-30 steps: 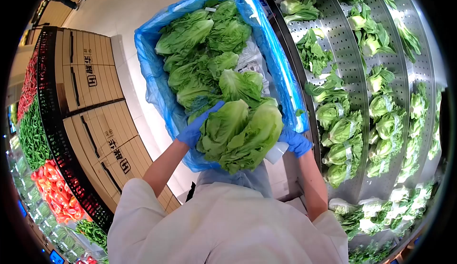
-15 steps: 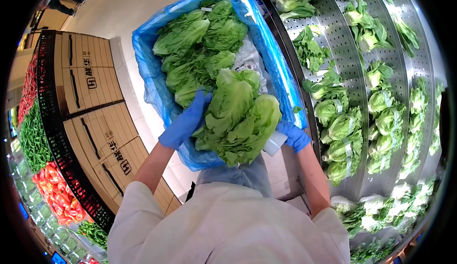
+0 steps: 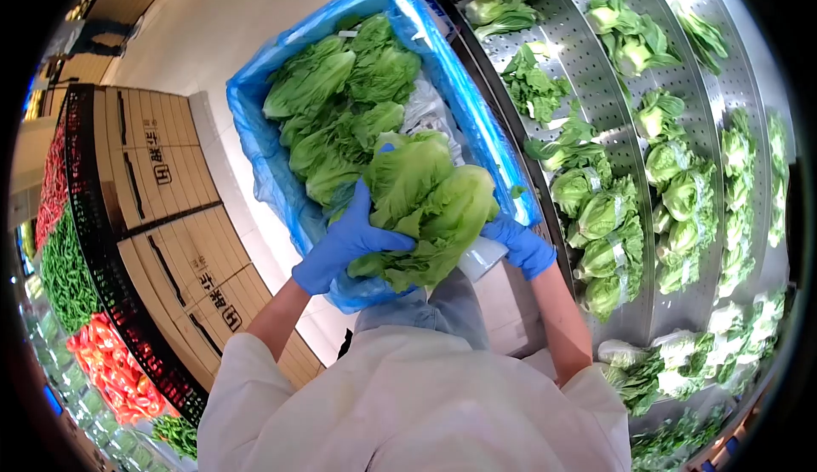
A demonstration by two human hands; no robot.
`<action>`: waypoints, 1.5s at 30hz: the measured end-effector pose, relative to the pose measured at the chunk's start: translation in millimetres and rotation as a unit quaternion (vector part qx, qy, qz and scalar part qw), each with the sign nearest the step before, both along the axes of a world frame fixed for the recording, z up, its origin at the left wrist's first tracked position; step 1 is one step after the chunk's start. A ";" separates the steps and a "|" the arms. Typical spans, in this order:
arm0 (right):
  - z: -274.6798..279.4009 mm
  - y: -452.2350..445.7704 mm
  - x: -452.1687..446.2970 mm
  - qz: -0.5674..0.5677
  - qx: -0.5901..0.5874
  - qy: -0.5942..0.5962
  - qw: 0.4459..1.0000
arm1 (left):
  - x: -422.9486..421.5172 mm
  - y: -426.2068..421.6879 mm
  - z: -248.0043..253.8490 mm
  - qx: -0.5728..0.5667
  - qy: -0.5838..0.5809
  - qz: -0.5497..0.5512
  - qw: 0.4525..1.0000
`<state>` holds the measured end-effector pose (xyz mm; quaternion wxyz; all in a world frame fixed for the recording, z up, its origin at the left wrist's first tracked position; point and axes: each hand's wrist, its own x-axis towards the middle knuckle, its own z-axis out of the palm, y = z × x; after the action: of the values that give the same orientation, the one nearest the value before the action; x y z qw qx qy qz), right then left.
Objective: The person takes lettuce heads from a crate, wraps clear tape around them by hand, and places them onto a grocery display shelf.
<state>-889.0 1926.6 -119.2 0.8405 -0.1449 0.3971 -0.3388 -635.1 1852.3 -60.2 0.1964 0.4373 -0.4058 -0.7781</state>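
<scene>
My left hand (image 3: 357, 238), in a blue glove, grips a bundle of leafy green lettuce (image 3: 451, 208) from the left, its thumb lying over the leaves. My right hand (image 3: 521, 245), also gloved in blue, is at the right side of the lettuce with its fingers closed on a white, roll-like thing (image 3: 482, 257); its fingertips are partly hidden. The lettuce is over the near end of a crate lined with blue plastic (image 3: 255, 170). More heads of lettuce (image 3: 311, 85) lie inside that crate, beside crumpled pale plastic (image 3: 430, 114).
To the right, a perforated metal display rack (image 3: 625, 144) bears rows of leafy greens, among them taped lettuce bundles (image 3: 608, 246). At left stand wooden cabinets (image 3: 174, 208) below a black-edged display with red peppers (image 3: 119, 370) and green chilies (image 3: 68, 255). Another person's legs (image 3: 98, 38) show far left.
My left thumb has come over the front of the lettuce, and the hand has shifted slightly right and down. The right hand stays beside the bundle. The whole view has shifted a little.
</scene>
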 end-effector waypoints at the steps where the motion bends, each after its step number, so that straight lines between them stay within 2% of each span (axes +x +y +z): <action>1: 0.5 2.4 0.9 0.005 -0.003 0.028 1.000 | -1.9 -0.2 1.8 -0.003 0.003 -0.009 1.000; 4: 19.5 14.4 -2.2 -0.034 -0.046 0.095 0.994 | -7.2 -4.1 4.8 -0.010 -0.031 0.005 0.999; 6: 31.1 30.2 -13.1 -0.054 -0.217 0.055 0.973 | -11.2 -0.9 5.5 -0.015 -0.026 -0.059 0.998; 8: 42.1 41.3 -15.8 -0.135 -0.069 0.042 0.988 | -22.4 4.1 3.7 -0.037 0.009 -0.101 0.994; 11: 53.5 68.3 -33.8 -0.184 -0.081 0.050 0.978 | -53.5 9.7 8.9 -0.106 -0.002 -0.217 0.970; 13: 70.0 88.4 -48.5 -0.215 -0.079 0.066 0.971 | -89.6 24.4 13.4 -0.087 0.067 -0.216 0.970; 14: 79.2 98.8 -57.5 -0.222 -0.115 0.100 0.963 | -108.6 34.0 15.6 -0.075 0.101 -0.216 0.968; 15: 84.4 110.8 -67.0 -0.228 -0.149 0.135 0.952 | -127.2 46.2 11.2 -0.116 0.121 -0.199 0.965; 16: 83.3 124.4 -77.3 -0.247 -0.148 0.140 0.947 | -143.0 56.5 1.0 -0.115 0.125 -0.218 0.961; 18: 72.7 156.1 -99.5 -0.303 -0.105 0.107 0.941 | -174.0 77.0 -15.6 -0.170 0.060 -0.198 0.963; 20: 58.9 191.3 -118.8 -0.324 -0.219 0.160 0.907 | -208.4 92.0 -1.7 -0.151 0.060 -0.194 0.967; 21: 57.9 204.9 -127.3 -0.343 -0.298 0.249 0.855 | -226.3 94.8 13.7 -0.039 0.052 -0.221 0.973; 22: 58.7 219.8 -137.7 -0.356 -0.316 0.276 0.835 | -243.5 100.4 22.3 0.072 0.041 -0.244 0.966; 23: 60.3 234.3 -147.9 -0.369 -0.332 0.304 0.813 | -258.8 110.0 19.7 0.113 0.076 -0.201 0.970; 24: 63.4 247.9 -157.8 -0.381 -0.346 0.333 0.790 | -273.8 118.8 16.4 0.110 0.076 -0.212 0.968; 26: 53.6 281.2 -185.8 -0.321 -0.344 0.448 0.760 | -302.6 131.5 7.6 0.246 0.078 -0.203 0.945; 27: 120.3 271.5 -186.8 -0.393 -0.091 0.305 0.863 | -314.4 140.2 1.9 0.164 0.100 -0.212 0.958; 28: 126.5 285.6 -196.4 -0.403 -0.088 0.304 0.859 | -324.1 146.3 0.0 0.164 0.097 -0.222 0.956; 29: 130.1 299.7 -205.1 -0.425 -0.143 0.322 0.834 | -332.0 150.0 -1.0 0.102 0.113 -0.250 0.956; 31: 129.4 326.7 -224.5 -0.529 -0.062 0.203 0.821 | -338.2 154.2 -18.6 0.036 0.137 -0.313 0.939; 32: 130.2 338.8 -234.4 -0.535 -0.063 0.204 0.818 | -344.9 154.8 -27.9 0.327 0.102 -0.158 0.926; 34: 133.8 360.8 -252.6 -0.583 -0.062 0.167 0.792 | -353.9 164.0 -28.6 0.161 0.163 -0.279 0.933; 35: 139.7 366.5 -257.9 -0.624 -0.055 0.133 0.768 | -355.8 163.5 -56.7 0.319 0.190 -0.238 0.898; 36: 134.4 370.0 -263.6 -0.626 -0.057 0.132 0.767 | -362.8 170.4 -55.5 0.314 0.177 -0.230 0.904; 38: 119.4 369.9 -273.8 -0.710 -0.143 0.155 0.672 | -369.5 188.9 -52.8 0.297 0.151 -0.219 0.917; 40: 121.5 356.0 -279.4 -0.737 -0.184 0.188 0.622 | -371.3 211.2 -44.7 0.288 0.132 -0.205 0.926; 42: 107.4 346.3 -277.7 -0.734 -0.193 0.238 0.606 | -368.9 227.3 -38.8 0.279 0.116 -0.197 0.933; 44: 110.3 333.8 -276.9 -0.755 -0.172 0.208 0.597 | -367.3 233.3 -34.4 0.271 0.107 -0.195 0.936; 45: 108.3 330.6 -277.9 -0.731 -0.164 0.195 0.633 | -366.6 232.6 -31.5 0.267 0.105 -0.195 0.938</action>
<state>-1166.9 2257.2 -10.9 0.1835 -0.0052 0.4660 -0.8656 -1001.7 2085.0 -91.7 -0.0418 0.3013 -0.2375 -0.9225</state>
